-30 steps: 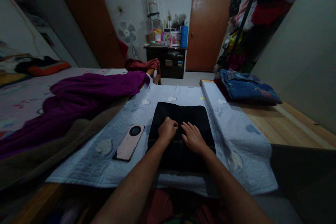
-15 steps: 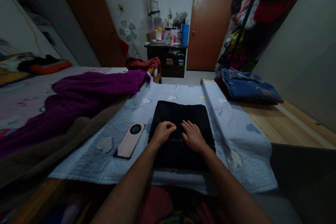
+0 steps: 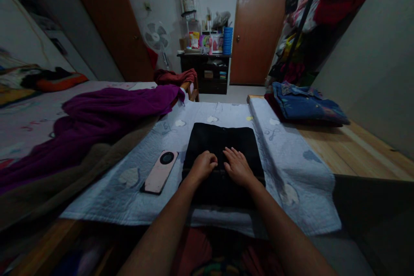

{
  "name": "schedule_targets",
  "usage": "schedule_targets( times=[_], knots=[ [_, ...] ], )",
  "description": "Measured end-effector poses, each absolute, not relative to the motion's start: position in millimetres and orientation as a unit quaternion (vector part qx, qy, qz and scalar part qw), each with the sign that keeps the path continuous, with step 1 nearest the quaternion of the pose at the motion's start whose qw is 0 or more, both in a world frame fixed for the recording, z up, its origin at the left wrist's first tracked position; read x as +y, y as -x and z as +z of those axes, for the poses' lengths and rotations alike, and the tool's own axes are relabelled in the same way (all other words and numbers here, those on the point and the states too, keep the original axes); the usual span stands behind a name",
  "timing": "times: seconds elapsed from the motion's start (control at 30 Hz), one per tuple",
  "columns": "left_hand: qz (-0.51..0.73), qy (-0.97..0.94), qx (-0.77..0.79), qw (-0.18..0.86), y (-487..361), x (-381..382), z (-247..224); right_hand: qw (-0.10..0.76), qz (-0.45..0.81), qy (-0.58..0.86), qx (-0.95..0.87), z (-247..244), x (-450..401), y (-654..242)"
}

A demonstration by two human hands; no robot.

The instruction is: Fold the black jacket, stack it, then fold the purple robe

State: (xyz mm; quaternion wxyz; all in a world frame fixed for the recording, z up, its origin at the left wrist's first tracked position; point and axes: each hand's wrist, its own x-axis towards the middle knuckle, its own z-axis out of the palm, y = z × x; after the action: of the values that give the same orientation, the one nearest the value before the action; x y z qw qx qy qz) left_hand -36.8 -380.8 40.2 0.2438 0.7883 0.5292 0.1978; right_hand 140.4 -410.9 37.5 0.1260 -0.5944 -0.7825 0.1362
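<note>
A folded black garment lies on the pale blue quilted cloth in front of me; its exact kind does not show. Resting on its left half, my left hand is closed, the fingers curled toward the thumb. Whether cloth or anything else is between those fingers is hidden. My right hand lies flat on the garment's right half with its fingers stretched out. To the left of the garment is a pink phone with a round black camera block facing up, touched by neither hand.
A purple blanket spreads over the bed at left. Folded denim clothing sits on the wooden surface at right. A fan and a dark cabinet stand by the far wall, near a brown door.
My left hand has shifted very slightly and its fingers have curled more. The right hand stays flat on the black garment. The view has tilted a little.
</note>
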Motion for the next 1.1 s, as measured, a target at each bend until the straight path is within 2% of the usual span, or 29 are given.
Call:
schedule_targets(
  times=[0.37, 0.9, 1.0, 1.1],
  knots=[
    [0.313, -0.720, 0.582, 0.214, 25.5, -364.4, 51.3, 0.133, 0.138, 0.596, -0.780, 38.6, -412.6, -140.3],
    [0.132, -0.771, 0.616, 0.093, 6.2, -366.0, 47.6, 0.129, 0.146, 0.597, -0.778, 38.0, -411.4, -140.7],
    [0.168, -0.762, 0.616, 0.109, 9.7, -365.9, 46.5, 0.130, 0.147, 0.596, -0.779, 38.4, -411.6, -140.9],
    [0.262, -0.714, 0.628, 0.168, 25.1, -361.2, 48.0, 0.132, 0.148, 0.596, -0.778, 38.8, -411.7, -141.3]
  ],
)
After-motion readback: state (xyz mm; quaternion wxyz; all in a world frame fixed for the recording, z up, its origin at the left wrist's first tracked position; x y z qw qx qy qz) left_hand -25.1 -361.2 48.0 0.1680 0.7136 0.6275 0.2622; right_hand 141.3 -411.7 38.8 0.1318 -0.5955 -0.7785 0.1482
